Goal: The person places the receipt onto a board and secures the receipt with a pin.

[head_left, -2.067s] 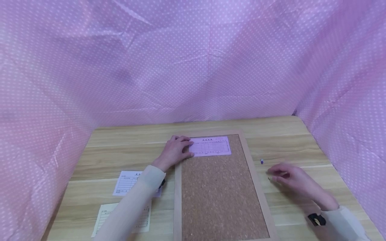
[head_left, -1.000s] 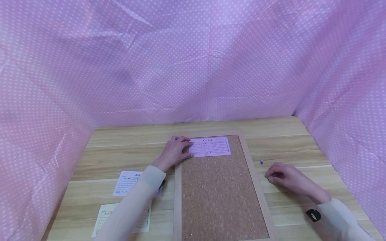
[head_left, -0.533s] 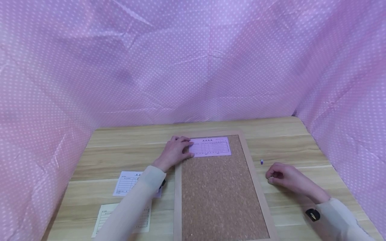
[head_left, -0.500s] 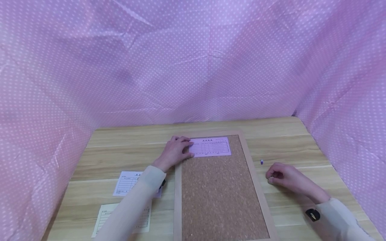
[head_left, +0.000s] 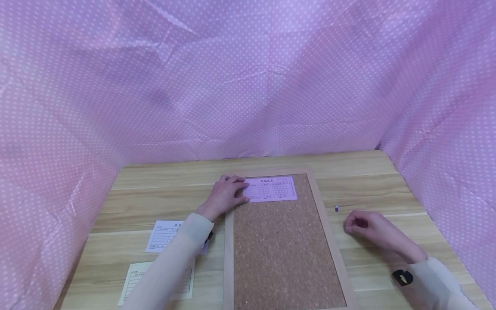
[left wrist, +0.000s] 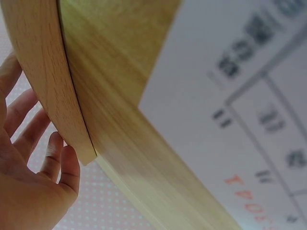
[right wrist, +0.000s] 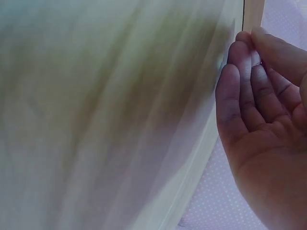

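Left hand [head_left: 224, 194], thumb and fingers spread, rests on a pink printed form [head_left: 270, 190] atop a framed corkboard [head_left: 284, 254]; right hand [head_left: 367, 226] presses fingertips together, any hold unclear.

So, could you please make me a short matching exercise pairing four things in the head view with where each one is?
Things:
1. pink slip
2. yellow slip
3. small purple-and-white object
4. left hand

Places:
A. on the table, to the right of the cork board
B. across the board's left frame
C. to the left of the board, partly hidden by a sleeve
D. on the cork, at the board's far end

Right pairs: 1-D, 2-C, 3-A, 4-B.
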Tool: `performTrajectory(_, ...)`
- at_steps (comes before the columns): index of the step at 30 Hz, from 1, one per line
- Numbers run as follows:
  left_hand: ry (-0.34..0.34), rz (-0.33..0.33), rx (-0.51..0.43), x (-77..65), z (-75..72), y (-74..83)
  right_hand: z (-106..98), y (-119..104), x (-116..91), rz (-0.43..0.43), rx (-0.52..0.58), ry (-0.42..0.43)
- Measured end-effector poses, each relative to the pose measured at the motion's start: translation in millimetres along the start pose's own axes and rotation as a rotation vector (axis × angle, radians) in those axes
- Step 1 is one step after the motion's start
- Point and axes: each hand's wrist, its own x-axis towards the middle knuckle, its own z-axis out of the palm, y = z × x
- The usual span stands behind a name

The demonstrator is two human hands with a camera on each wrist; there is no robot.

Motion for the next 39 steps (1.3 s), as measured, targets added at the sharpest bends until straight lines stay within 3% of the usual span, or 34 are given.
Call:
performTrajectory(10,-0.002,0.003,0.009,0.6,0.6,-1.2,0,-12,3,0.109,0.034,0.026)
performTrajectory(19,0.008,0.006,0.005,-0.3,0.6,-0.1,1,-30,16,0.013,0.038,0.107)
performTrajectory(24,0.009,0.002,-0.001,-1.1,0.0,0.6,6,-39,25,-0.017,0.096,0.125)
performTrajectory(39,0.016,-0.003,0.005,-1.4,0.5,1.3,14,-60,49,0.092,0.154,0.171)
